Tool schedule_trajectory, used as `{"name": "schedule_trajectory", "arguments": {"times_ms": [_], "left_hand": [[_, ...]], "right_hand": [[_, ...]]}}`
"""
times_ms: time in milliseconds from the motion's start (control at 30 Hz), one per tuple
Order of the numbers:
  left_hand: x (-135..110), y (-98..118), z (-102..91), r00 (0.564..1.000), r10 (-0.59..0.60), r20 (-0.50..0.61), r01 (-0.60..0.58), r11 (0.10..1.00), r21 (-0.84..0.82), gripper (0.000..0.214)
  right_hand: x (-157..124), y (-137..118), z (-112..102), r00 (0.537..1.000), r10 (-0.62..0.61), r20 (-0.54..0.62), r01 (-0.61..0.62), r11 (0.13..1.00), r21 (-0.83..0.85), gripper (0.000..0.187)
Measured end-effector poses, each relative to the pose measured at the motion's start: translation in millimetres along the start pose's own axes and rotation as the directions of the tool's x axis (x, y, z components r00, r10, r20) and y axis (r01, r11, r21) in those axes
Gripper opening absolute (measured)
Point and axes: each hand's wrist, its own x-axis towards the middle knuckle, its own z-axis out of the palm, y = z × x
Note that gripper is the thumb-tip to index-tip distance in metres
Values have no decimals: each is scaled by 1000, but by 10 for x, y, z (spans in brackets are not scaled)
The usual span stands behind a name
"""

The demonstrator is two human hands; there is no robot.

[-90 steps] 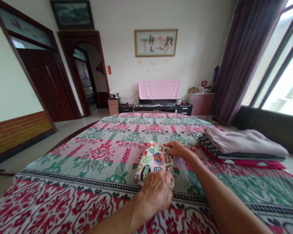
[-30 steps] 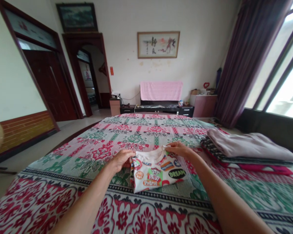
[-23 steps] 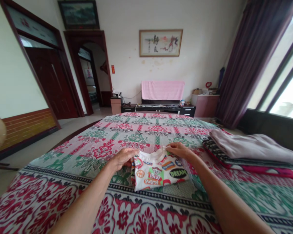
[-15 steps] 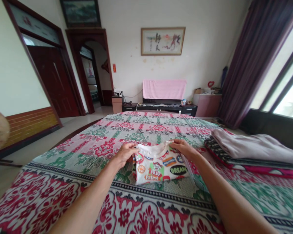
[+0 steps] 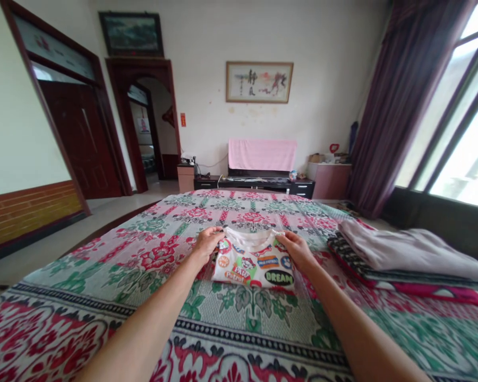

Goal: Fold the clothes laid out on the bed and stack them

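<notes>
A white T-shirt [image 5: 252,262] with colourful cartoon badges and the words "Paw Patrol" and "DREAM" is folded into a compact rectangle, its neckline facing away from me. My left hand [image 5: 209,245] pinches its far left corner beside the collar. At the far right corner, my right hand [image 5: 297,249] grips the cloth between thumb and fingers. The shirt is over the flowered bedspread [image 5: 159,254]; whether its underside touches the bedspread I cannot tell.
To the right lies a stack of folded clothes [image 5: 414,254], light grey on top, dark and red below. Beyond the bed stands a low black cabinet [image 5: 302,188] beneath a screen draped with a pink cloth [image 5: 263,154]. A purple curtain [image 5: 410,106] hangs by the window.
Both hands have moved slightly away from me with the T-shirt, and its neckline looks straighter and flatter. The view has tilted up and turned a little to the right.
</notes>
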Motion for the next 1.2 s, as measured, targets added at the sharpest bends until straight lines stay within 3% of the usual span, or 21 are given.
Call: {"name": "schedule_trajectory", "arguments": {"times_ms": [67, 167, 267, 400, 533, 667, 800, 1033, 1200], "left_hand": [[68, -88, -16, 998, 65, -15, -62, 989, 137, 31], [139, -196, -100, 987, 153, -41, -132, 941, 313, 29], [125, -191, -192, 975, 209, -70, -148, 858, 491, 26], [-40, -96, -220, 956, 288, -61, -144, 639, 756, 13], [-209, -131, -185, 934, 355, 27, -224, 527, 819, 27], [-240, -239, -178, 908, 412, 78, -297, 500, 814, 29], [-204, -303, -192, 893, 429, 138, -351, 471, 809, 23], [-168, -335, -212, 908, 405, 109, -316, 490, 812, 24], [-167, -336, -210, 911, 404, 88, -298, 494, 817, 24]], "right_hand": [[50, 97, -23, 993, -82, -87, 64, 979, -195, 31], [105, 205, -62, 964, -208, -163, 99, 856, -507, 31], [110, 236, -82, 958, -223, -182, 69, 791, -608, 33], [74, 207, -76, 955, -222, -198, 48, 773, -633, 31], [48, 181, -58, 951, -228, -208, 39, 758, -651, 29], [41, 168, -50, 953, -228, -201, 32, 733, -680, 27], [41, 153, -68, 959, -191, -208, 16, 774, -633, 26], [80, 199, -127, 959, -163, -234, 26, 867, -498, 28], [114, 278, -160, 957, -174, -233, 41, 873, -487, 29]]}}
